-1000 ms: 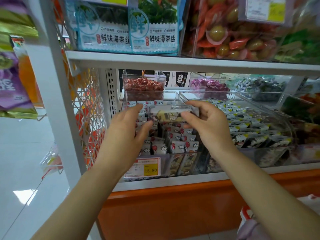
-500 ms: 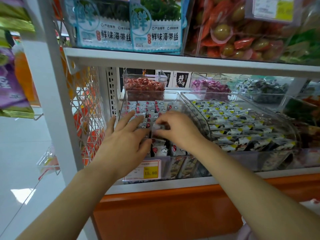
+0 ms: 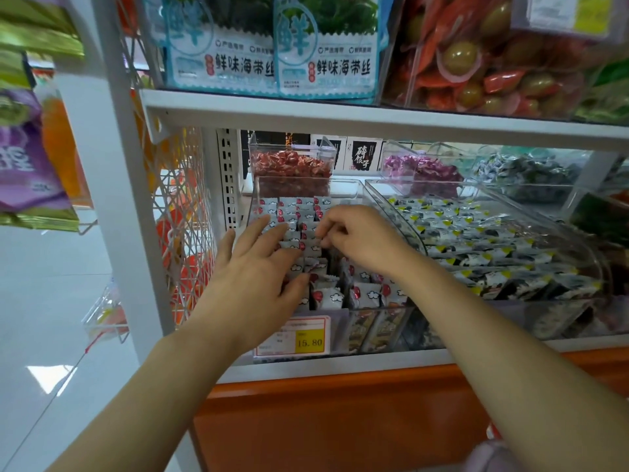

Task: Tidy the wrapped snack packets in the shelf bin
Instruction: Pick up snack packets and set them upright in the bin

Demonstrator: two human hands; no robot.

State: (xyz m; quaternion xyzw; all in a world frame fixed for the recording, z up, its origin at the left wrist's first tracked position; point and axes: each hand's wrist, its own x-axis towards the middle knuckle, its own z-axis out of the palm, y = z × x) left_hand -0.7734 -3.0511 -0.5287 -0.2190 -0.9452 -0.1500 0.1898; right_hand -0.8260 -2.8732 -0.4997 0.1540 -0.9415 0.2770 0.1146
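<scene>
A clear plastic bin (image 3: 371,318) on the lower shelf holds several rows of small white snack packets (image 3: 326,296) with red marks. My left hand (image 3: 255,274) lies flat on the packets at the bin's left side, fingers straight and spread. My right hand (image 3: 360,238) is over the middle rows with fingers curled down, pinching the top of a white packet (image 3: 316,238). The packets under both hands are hidden.
A second clear bin (image 3: 578,260) of yellow-marked packets stands to the right. Smaller tubs of red candies (image 3: 292,168) and purple candies (image 3: 422,168) sit behind. The upper shelf edge (image 3: 340,119) is close overhead. A price tag (image 3: 292,337) reads 15.80. A wire rack (image 3: 183,226) flanks the left.
My hands dropped from holding a clear lid above the bin into the packets. The lid is no longer in view. My right hand has since shifted slightly right along the rows.
</scene>
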